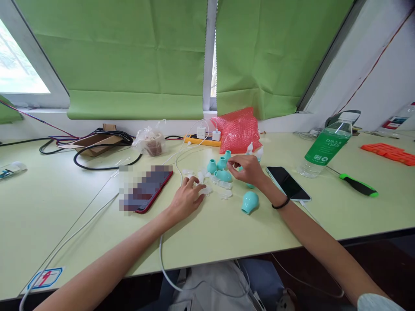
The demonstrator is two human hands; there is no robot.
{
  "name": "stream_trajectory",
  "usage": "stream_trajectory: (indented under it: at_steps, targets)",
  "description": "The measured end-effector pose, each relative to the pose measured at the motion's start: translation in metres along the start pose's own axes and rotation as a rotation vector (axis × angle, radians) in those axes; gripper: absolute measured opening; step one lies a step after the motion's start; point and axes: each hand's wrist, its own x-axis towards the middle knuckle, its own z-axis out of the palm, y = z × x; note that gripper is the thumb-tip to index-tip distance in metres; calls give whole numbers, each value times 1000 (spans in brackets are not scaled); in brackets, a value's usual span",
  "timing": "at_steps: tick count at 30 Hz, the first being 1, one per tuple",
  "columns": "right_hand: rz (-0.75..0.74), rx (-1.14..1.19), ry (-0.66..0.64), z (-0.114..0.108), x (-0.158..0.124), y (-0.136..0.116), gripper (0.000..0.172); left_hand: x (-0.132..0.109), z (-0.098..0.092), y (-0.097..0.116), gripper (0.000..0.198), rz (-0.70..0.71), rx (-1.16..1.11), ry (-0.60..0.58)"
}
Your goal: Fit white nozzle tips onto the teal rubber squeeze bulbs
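My left hand lies low over the table with its fingers bent and apart, touching small translucent plastic pieces. My right hand hovers beside a group of teal rubber bulbs, thumb and fingers curled together in a pinch. Whatever sits between those fingertips, if anything, is too small to make out. One more teal bulb rests alone nearer to me, below the right hand. A clear plastic tube lies between the hands. White-tipped pieces show behind the right hand.
A red-cased phone lies left, another phone right. Behind are a pink bubble-wrap bag and an orange power strip. A green-labelled bottle and screwdriver stand and lie right. A white cable crosses the left.
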Motion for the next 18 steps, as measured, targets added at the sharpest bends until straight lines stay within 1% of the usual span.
stream_trajectory:
  at_steps: [2, 4, 5, 7, 9, 10, 11, 12, 15, 18]
  targets:
    - [21, 70, -72, -4, 1, -3, 16, 0, 0, 0, 29, 6, 17, 5]
    - [23, 209, -228, -12, 2, -8, 15, 0, 0, 1, 29, 17, 28, -2]
    - [16, 288, -337, -17, 3, -11, 14, 0, -1, 1, 28, 19, 34, -6]
    - [-12, 432, -611, -27, 4, -13, 16, 0, -1, 2, 27, 1, 53, -8]
    - [-28, 535, -887, -33, 5, -12, 27, 1, -2, 2, 26, -47, 80, 3]
    - [-26, 561, -987, -34, 5, -10, 32, 1, -3, 2, 26, -73, 96, 11]
    - [-18, 569, -1050, -34, 5, -8, 36, 1, -3, 2, 25, -93, 111, 19]
    - [-7, 564, -1083, -33, 5, -6, 39, 1, -4, 2, 25, -107, 126, 26]
    - [7, 533, -1147, -28, 5, -2, 43, 2, -4, 1, 23, -128, 153, 38]
    - [7, 541, -1274, -24, 5, -2, 46, 2, -5, 2, 24, -92, 126, 48]
